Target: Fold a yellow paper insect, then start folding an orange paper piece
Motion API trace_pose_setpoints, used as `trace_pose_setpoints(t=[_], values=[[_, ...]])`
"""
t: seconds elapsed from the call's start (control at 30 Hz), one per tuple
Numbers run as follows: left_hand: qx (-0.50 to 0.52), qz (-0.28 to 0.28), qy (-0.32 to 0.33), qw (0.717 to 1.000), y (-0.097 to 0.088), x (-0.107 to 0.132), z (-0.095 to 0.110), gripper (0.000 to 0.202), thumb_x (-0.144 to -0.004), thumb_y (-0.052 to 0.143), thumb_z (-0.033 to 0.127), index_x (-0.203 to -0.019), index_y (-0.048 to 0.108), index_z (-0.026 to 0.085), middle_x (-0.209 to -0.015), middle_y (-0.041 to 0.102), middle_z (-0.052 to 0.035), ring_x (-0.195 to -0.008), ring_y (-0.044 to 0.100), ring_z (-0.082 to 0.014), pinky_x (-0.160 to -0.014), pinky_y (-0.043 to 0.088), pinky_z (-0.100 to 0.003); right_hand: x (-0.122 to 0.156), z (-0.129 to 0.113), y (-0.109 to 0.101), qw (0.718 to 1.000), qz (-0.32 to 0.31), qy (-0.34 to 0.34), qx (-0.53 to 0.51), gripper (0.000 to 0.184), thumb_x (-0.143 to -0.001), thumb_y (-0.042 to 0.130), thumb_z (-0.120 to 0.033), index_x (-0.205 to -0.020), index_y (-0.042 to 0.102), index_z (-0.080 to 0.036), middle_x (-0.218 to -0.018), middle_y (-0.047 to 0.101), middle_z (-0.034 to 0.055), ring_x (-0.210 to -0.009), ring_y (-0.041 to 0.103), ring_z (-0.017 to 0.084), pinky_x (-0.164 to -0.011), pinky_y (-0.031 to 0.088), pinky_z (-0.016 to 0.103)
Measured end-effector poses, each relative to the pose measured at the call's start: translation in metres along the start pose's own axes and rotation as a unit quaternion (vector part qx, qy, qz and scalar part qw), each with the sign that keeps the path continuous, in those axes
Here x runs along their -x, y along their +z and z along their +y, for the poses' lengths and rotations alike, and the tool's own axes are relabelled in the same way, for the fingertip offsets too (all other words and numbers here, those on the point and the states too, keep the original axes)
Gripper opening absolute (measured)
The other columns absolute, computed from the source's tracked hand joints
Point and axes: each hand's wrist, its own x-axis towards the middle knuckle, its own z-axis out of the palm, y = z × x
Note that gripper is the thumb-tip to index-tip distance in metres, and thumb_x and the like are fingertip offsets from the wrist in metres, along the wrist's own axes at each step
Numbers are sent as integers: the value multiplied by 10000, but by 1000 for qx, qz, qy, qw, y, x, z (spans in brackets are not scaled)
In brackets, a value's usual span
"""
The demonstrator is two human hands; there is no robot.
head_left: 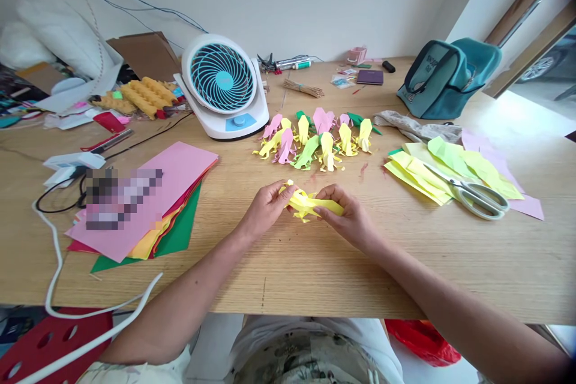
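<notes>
A yellow paper flower (308, 205) with cut, curling strips is held between my two hands above the wooden table (288, 264). My left hand (269, 209) pinches its stripped end, thumb on top. My right hand (345, 215) closes on the smoother, rolled end. Just beyond my hands stands a cluster of similar folded paper flowers in pink (284, 145), yellow (328, 151) and green (308, 152), their strips curling at the bottom.
White-handled scissors (479, 197) lie on yellow and green paper sheets (416, 174) at right. Coloured sheets (180, 162) are stacked at left. A white fan (222, 81), a bundle of thin sticks (303, 88) and a teal bag (438, 87) stand farther back. A white cable (54, 264) runs along the left.
</notes>
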Motion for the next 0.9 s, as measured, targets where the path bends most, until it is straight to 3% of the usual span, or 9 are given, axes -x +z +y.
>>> trace_pose_setpoints(t=[0.1, 0.37, 0.6, 0.77, 0.9], values=[[17, -1, -3, 1000, 3, 0, -1, 416, -883, 581, 540, -900, 668, 134, -692, 606, 5, -607, 535, -109, -603, 453, -225, -1, -2, 1, 1000, -12, 17, -23, 287, -841, 680, -454, -953, 560, -218, -774, 605, -9, -633, 525, 128, -565, 409, 251], [4, 13, -6, 1000, 8, 2, -7, 417, -919, 517, 548, -1003, 651, 163, -925, 661, -41, -749, 565, -129, -649, 476, -210, -3, 0, -1, 998, -18, 40, -41, 343, -838, 673, -492, -983, 563, -202, -788, 644, 1, -651, 572, 131, -586, 445, 253], [116, 1, -66, 991, 8, 3, -12, 466, -896, 543, 587, -1198, 582, 234, -1069, 662, -44, -892, 627, -140, -743, 520, -231, -4, -7, -5, 991, -39, 79, -101, 439, -766, 748, -494, -1024, 551, -199, -834, 671, 7, -659, 614, 124, -615, 477, 252], [260, -27, -151, 954, 5, 2, -14, 562, -819, 624, 630, -1219, 534, 245, -1145, 659, -91, -943, 684, -202, -796, 570, -338, -9, -8, -8, 991, 23, 72, -107, 436, -740, 757, -505, -972, 546, -202, -854, 672, 4, -629, 618, 118, -612, 482, 262], [223, -31, -202, 953, 15, 6, -11, 570, -753, 790, 441, -1187, 507, 203, -1155, 668, -113, -959, 694, -189, -736, 557, -273, -11, -8, -9, 990, 71, 61, -103, 435, -740, 753, -497, -987, 535, -213, -899, 665, 1, -640, 626, 118, -626, 491, 270]])
